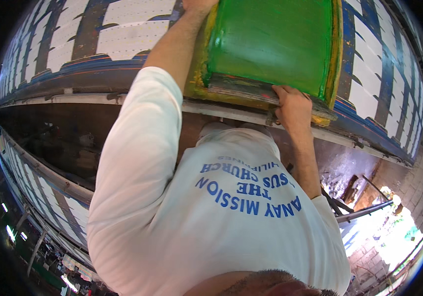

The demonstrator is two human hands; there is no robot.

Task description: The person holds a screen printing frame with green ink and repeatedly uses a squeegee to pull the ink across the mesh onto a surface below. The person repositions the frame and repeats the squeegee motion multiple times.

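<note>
A screen-printing frame (269,42) with a green mesh and a yellow-stained border lies across the long printing table. A dark, paint-streaked bar (241,86) runs along its near edge, and my right hand (293,103) grips it with curled fingers. My left hand (197,6) is at the top edge of the view, by the frame's upper left; its fingers are mostly cut off, so what it holds is hidden. My white-sleeved left forearm stretches up along the frame's left side.
White cut fabric pieces (132,37) line the table both left and right of the frame. A metal rail (93,97) runs along the near edge. A second long table (41,182) stands at the lower left. A paved floor (416,207) shows at right.
</note>
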